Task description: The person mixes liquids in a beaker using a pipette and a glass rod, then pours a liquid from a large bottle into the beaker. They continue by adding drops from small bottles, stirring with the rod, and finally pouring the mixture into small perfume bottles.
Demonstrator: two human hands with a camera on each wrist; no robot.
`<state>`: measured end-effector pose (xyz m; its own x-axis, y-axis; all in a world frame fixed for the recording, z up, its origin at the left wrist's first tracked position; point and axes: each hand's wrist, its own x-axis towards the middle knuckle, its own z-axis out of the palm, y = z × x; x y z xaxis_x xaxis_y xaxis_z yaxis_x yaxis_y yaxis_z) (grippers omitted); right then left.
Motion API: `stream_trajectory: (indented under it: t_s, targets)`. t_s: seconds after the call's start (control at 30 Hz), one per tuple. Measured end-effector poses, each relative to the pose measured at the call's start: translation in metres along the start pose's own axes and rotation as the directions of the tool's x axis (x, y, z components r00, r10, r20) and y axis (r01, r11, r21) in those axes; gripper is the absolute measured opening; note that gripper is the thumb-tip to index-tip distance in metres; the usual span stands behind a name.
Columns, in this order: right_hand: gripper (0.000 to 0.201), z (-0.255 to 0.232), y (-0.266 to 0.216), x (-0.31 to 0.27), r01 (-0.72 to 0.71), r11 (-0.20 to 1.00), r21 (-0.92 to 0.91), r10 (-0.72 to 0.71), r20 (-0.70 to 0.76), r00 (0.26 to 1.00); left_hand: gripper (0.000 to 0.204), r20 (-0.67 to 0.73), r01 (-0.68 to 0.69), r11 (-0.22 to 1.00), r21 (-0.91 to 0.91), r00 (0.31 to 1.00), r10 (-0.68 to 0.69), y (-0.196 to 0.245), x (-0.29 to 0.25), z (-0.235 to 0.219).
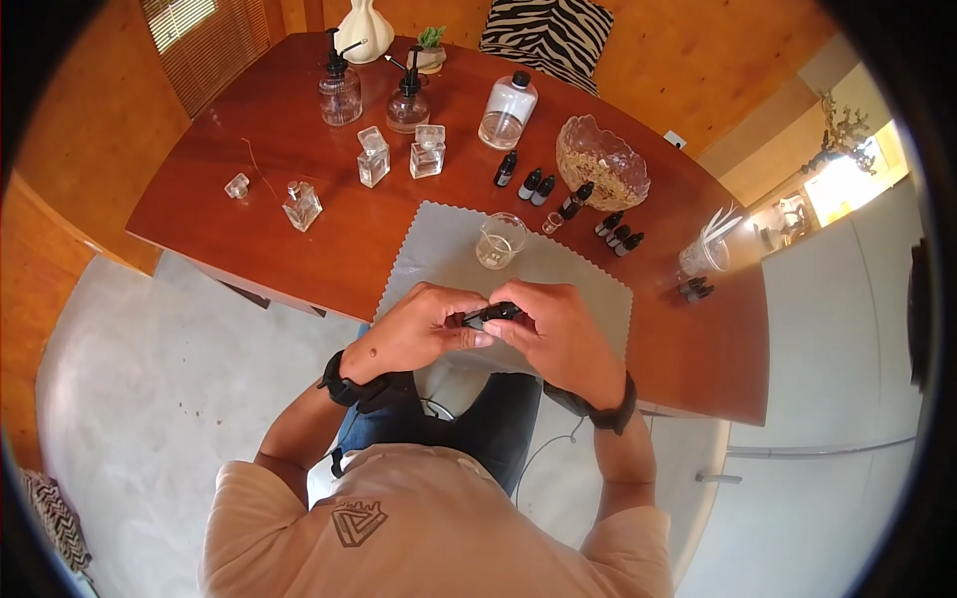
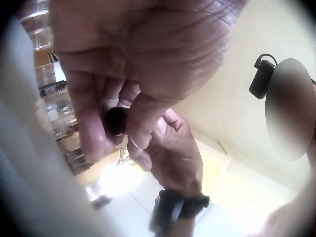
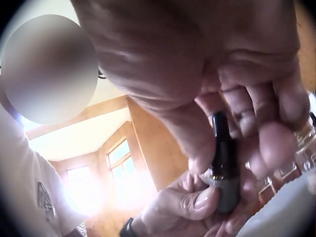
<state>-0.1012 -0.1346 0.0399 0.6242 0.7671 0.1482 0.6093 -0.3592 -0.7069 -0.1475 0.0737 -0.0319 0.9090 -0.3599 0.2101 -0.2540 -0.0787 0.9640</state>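
A small dark dropper bottle (image 3: 227, 192) with a black cap and grey label is between both hands, above the near part of a grey mat (image 1: 429, 244). My left hand (image 1: 419, 324) grips its labelled lower body, thumb laid along the side. Around the black cap are the thumb and fingers of my right hand (image 1: 558, 324). In the left wrist view only the bottle's dark round end (image 2: 116, 121) shows between the fingers. A glass beaker (image 1: 495, 249) holding a little pale liquid stands on the mat just beyond the hands.
Several small dark bottles (image 1: 538, 189) and a tiny glass cup (image 1: 552, 223) stand past the mat, near a glass bowl (image 1: 603, 164). Square glass bottles (image 1: 374, 164), pump bottles (image 1: 341, 95) and a large black-capped bottle (image 1: 508, 110) stand farther back on the wooden table (image 1: 249, 130).
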Motion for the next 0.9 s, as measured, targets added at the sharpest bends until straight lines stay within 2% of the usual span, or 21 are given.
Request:
stream_trajectory:
  t_s: [0.03, 0.13, 0.23, 0.33, 0.43, 0.53, 0.63, 0.73, 0.83, 0.9]
  targets:
    - [0.022, 0.001, 0.003, -0.001, -0.002, 1.0, 0.005, 0.002, 0.01, 1.0, 0.025, 0.012, -0.005, 0.999, 0.034, 1.0, 0.004, 0.0, 0.0, 0.0]
    - [0.025, -0.007, 0.003, -0.001, 0.146, 0.989, 0.038, -0.147, 0.024, 0.989, 0.023, 0.091, 0.131, 0.972, -0.194, 0.989, -0.115, -0.004, -0.002, 0.0]
    - [0.024, -0.007, 0.007, -0.004, 0.233, 0.97, 0.076, -0.236, 0.036, 0.971, 0.034, 0.262, 0.283, 0.882, -0.377, 0.946, -0.192, -0.011, -0.004, -0.005]
    - [0.021, -0.001, -0.004, -0.002, 0.209, 0.97, 0.128, -0.198, -0.091, 0.976, 0.036, 0.217, 0.211, 0.902, -0.377, 0.967, -0.136, -0.017, -0.003, -0.003]
    - [0.02, 0.005, 0.004, -0.007, 0.067, 0.995, 0.072, -0.061, -0.084, 0.995, 0.027, 0.182, 0.171, 0.931, -0.323, 0.976, -0.117, -0.016, -0.002, 0.001]
    - [0.02, -0.005, 0.002, -0.009, 0.142, 0.989, 0.044, -0.141, -0.034, 0.989, 0.029, 0.225, 0.225, 0.886, -0.406, 0.964, -0.142, -0.012, -0.002, 0.003]
    - [0.02, -0.006, 0.003, -0.011, 0.256, 0.962, 0.093, -0.252, -0.053, 0.966, 0.03, 0.285, 0.242, 0.897, -0.371, 0.949, -0.138, -0.014, -0.001, -0.001]
    - [0.023, -0.012, 0.003, -0.014, 0.299, 0.944, 0.138, -0.29, -0.082, 0.954, 0.03, 0.368, 0.3, 0.883, -0.36, 0.916, -0.161, -0.009, -0.001, -0.007]
    - [0.023, -0.026, 0.001, -0.013, 0.327, 0.943, 0.058, -0.31, -0.203, 0.929, 0.029, 0.383, 0.288, 0.884, -0.369, 0.913, -0.138, -0.017, -0.001, -0.01]
    - [0.021, -0.027, 0.009, -0.013, 0.25, 0.957, 0.145, -0.199, -0.295, 0.934, 0.028, 0.295, 0.272, 0.897, -0.349, 0.94, -0.17, -0.015, 0.0, -0.015]
